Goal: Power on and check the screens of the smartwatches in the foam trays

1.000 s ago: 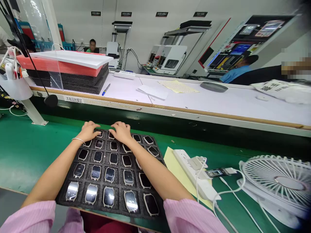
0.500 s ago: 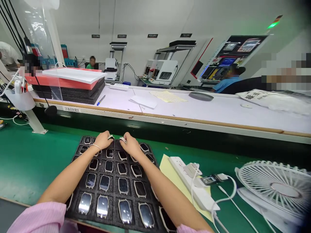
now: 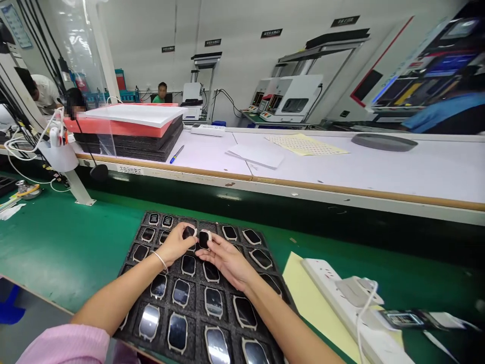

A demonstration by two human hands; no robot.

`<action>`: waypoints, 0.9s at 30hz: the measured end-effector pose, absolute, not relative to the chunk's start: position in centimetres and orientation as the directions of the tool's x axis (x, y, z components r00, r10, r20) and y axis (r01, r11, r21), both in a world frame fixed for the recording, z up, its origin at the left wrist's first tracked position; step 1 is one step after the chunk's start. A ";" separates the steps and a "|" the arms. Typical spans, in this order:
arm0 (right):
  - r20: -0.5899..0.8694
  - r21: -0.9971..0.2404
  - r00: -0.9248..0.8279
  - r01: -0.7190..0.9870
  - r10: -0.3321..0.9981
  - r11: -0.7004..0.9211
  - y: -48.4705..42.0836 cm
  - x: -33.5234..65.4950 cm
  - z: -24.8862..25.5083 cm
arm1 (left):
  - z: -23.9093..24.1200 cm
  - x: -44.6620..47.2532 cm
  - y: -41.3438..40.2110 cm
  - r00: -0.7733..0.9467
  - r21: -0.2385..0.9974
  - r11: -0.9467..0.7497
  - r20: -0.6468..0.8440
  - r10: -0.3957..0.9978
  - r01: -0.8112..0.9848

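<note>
A black foam tray [image 3: 191, 314] lies on the green bench below me, with rows of rectangular watch cases in its square pockets. My left hand [image 3: 175, 245] is closed on a watch case [image 3: 189, 231], thumb and fingers at its edges, its dark screen toward me. Beside it my right hand [image 3: 228, 258] pinches another watch case [image 3: 204, 239], also dark-faced. Both are held above the tray's upper middle, close together. Two watch cases [image 3: 160, 219] at the far left corner show lit white marks. My forearms hide parts of the rows.
Right of the tray lie a yellow sheet [image 3: 299, 283], a white power strip [image 3: 341, 303] and a cabled device [image 3: 403, 319]. A raised shelf [image 3: 212, 174] runs behind, bearing stacked foam trays [image 3: 132, 144], a pen [image 3: 177, 154] and papers [image 3: 255, 155]. Other people sit farther back.
The view has swung left. My hands have turned over and come back toward me, so the screens of the two held watch cases now show. The fan has left the view.
</note>
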State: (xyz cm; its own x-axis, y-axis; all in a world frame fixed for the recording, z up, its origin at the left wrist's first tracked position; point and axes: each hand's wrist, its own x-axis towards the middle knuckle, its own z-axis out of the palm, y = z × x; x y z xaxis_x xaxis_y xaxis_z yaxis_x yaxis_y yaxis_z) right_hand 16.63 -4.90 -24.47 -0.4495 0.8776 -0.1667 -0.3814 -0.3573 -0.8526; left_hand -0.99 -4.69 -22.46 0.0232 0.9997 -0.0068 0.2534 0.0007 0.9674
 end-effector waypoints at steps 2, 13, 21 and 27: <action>-0.137 -0.861 -0.440 -0.390 0.887 -0.326 -5.1 16.6 -24.4 | -22.3 -1.0 -5.0 0.020 0.962 -0.037 0.033 0.999 0.269; -0.039 -0.889 -0.495 -0.379 0.868 -0.256 -5.5 17.0 -23.6 | -21.8 -1.5 -5.8 0.086 0.856 -0.159 0.135 0.987 0.492; -0.007 -0.829 -0.568 -0.457 0.823 -0.322 -5.5 17.3 -23.6 | -22.1 -1.1 -6.2 0.055 0.884 -0.156 0.147 0.988 0.441; -0.026 -0.807 -0.577 -0.469 0.816 -0.358 -5.4 17.4 -23.5 | -22.1 -0.9 -6.5 0.043 0.888 -0.161 0.158 0.986 0.430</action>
